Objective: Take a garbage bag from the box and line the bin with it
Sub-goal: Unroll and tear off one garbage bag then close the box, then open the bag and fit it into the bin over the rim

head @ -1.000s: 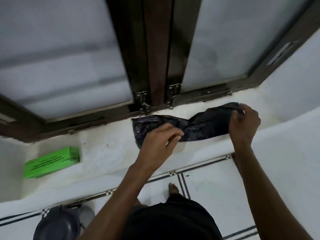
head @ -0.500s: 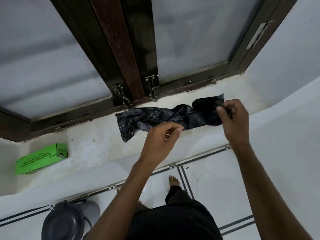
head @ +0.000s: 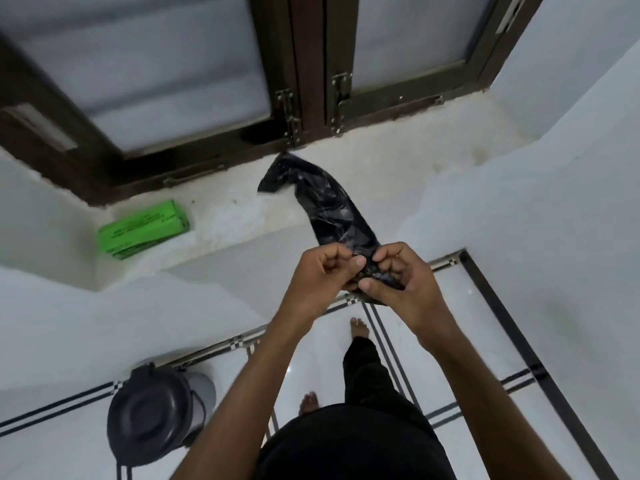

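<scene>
Your left hand [head: 323, 271] and right hand [head: 403, 278] meet in front of your body, above the floor edge below the window ledge. Both grips are clamped on the near end of the black garbage bag [head: 325, 202]: the left grip pinches it between thumb and curled fingers [head: 341, 259], and the right grip encloses the bunched plastic with the thumb across the lower side. The two hands are touching or nearly touching around the gathered end; the plastic there is crumpled and partly hidden by your fingers.

From your grips the garbage bag runs away from you as a narrow, still-folded strip. Its far end lies on the white ledge [head: 398, 161], just beside the dark window frame [head: 311, 81] and below the two metal latches [head: 289, 109]. The middle section crosses the ledge's front edge.

The green box [head: 143, 228] lies flat on the same ledge, in its left corner, well apart from the bag and from both hands.

The bin [head: 152, 417] stands on the tiled floor [head: 467, 341] at lower left, against the wall under the ledge. Its dark lid is closed and it is well apart from the bag.

Your bare feet and dark trousers [head: 367, 375] appear below your forearms.
</scene>
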Motion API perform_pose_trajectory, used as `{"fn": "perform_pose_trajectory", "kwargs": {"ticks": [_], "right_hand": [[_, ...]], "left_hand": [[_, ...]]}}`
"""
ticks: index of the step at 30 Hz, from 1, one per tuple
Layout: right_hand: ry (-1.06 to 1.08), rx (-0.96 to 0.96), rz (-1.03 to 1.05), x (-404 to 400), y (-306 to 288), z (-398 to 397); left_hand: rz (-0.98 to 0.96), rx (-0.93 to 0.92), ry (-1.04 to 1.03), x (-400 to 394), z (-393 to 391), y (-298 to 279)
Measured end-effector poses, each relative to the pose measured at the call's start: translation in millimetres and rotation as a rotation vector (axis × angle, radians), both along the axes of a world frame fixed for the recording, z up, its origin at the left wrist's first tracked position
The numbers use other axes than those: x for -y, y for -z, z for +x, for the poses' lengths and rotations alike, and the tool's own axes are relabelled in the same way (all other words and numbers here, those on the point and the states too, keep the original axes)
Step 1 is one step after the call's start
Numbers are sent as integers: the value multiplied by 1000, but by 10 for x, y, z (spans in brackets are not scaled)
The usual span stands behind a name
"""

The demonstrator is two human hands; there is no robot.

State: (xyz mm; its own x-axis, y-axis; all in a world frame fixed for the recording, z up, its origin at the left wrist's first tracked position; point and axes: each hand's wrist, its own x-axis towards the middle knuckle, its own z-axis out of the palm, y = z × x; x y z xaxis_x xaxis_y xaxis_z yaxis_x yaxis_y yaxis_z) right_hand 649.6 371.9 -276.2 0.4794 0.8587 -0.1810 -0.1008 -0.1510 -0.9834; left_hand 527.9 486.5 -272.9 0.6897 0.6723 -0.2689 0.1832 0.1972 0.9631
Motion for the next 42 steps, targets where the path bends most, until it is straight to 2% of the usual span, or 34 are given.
{"fn": "perform_pose_trajectory", "kwargs": {"ticks": [7,13,16,19,22,27,32,36,38,42], "right_hand": [[-48,-294,-67,494,65,-867],[-35,-239,-122,858,114,-1225],[-188,-184,-182,1076,125,-1389],[-381,-117,-215,1279,168,-1623],[-412,-113,-205,1472,266,-1887],[-493,-219,-220,1646,310,-2301],[-377,-502,-291,1665,359,-2675],[-277,-399,-316,1587,374,-3099],[-259,-294,-301,1506,393,-3433],[-126,-308,-277,1322,409,-4145]], "left_hand": [[-22,-30,-180,666,-1060,100],[113,-154,-277,1233,-1701,190],[134,-177,-371,1587,-1913,162],[92,-148,-426,1890,-2084,161],[26,-150,-492,2156,-2295,161],[-23,-187,-601,2485,-2801,181],[-76,-167,-731,2679,-3362,281],[-136,-175,-880,2717,-3838,375],[-268,-32,-974,2696,-4090,400],[-653,507,-1115,2556,-4622,407]]}}
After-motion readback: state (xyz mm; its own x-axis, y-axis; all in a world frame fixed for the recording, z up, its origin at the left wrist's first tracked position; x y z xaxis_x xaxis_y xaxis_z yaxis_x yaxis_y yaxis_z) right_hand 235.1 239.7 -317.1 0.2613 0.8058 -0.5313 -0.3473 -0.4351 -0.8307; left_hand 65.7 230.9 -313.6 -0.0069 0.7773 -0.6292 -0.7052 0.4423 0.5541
